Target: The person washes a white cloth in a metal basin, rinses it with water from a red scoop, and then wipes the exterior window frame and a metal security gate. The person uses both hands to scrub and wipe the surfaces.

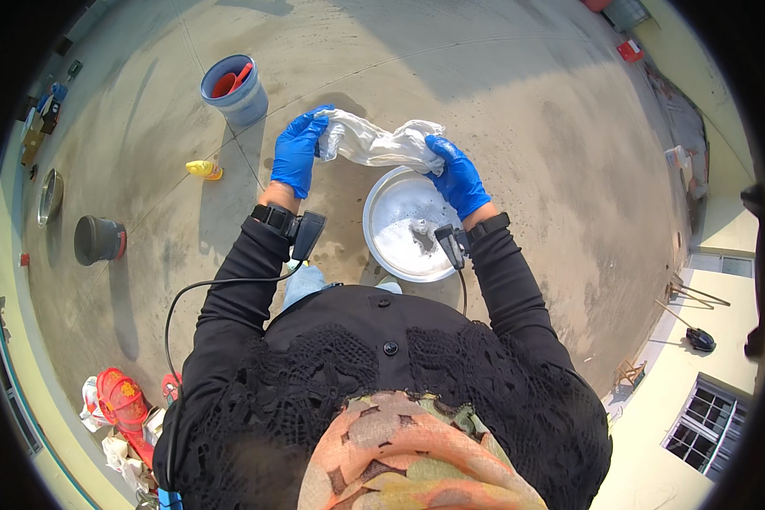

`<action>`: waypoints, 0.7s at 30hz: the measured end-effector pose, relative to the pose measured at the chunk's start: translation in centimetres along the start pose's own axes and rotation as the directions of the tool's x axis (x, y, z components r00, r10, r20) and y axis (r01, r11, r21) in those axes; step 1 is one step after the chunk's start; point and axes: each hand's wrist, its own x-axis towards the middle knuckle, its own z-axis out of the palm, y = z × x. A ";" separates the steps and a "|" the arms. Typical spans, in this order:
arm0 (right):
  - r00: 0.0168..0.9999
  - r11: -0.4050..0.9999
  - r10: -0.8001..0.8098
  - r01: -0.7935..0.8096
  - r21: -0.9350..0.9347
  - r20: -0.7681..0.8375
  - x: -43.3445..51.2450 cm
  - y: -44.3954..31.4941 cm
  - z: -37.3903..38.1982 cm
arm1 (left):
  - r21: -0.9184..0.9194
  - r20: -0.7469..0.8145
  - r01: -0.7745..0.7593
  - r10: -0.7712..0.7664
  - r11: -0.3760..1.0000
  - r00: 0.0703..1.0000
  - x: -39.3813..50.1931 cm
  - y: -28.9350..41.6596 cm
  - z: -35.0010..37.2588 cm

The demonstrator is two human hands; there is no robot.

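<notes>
A crumpled white cloth (pixel 376 141) is stretched sideways between my two hands, above the ground and beyond the far rim of a basin. My left hand (pixel 298 152), in a blue glove, grips its left end. The right end is held in my right hand (pixel 454 175), gloved the same way and partly over the basin's rim. Below stands a round metal basin (pixel 371 237) of water topped with white suds. Something pale pokes up through the foam near its middle; what it is I cannot tell. Black devices with cables are strapped to both wrists.
A bluish bucket (pixel 245 105) holding a red scoop (pixel 226 83) stands ahead to the left. Nearer lies a yellow bottle (pixel 204 169). Farther left are a dark bucket (pixel 99 240) and a metal basin (pixel 50 198). Red and white bags (pixel 121 398) sit by the left wall.
</notes>
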 end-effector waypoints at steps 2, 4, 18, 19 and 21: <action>0.992 0.995 -0.008 0.019 -0.093 0.125 -0.2 -1.7 4.9 | 0.046 0.069 -0.007 0.004 0.999 0.998 -1.8 4.3 0.9; 0.977 0.965 0.010 0.046 -0.258 0.211 -0.3 -3.1 11.4 | 0.080 0.139 0.116 -0.126 0.990 0.982 -3.2 9.6 1.3; 0.970 0.931 0.030 0.061 -0.361 0.242 -1.5 -13.6 20.4 | 0.020 -0.023 -0.045 0.046 0.999 0.999 1.9 19.5 4.4; 0.981 0.971 0.084 -0.041 -0.235 0.175 -1.1 -15.0 20.6 | 0.028 0.031 -0.117 0.116 0.993 0.993 2.8 20.6 5.3; 0.936 0.963 0.258 -0.269 0.017 0.238 -0.4 -17.2 21.1 | 0.151 0.192 -0.060 0.030 0.987 0.981 3.3 23.1 7.4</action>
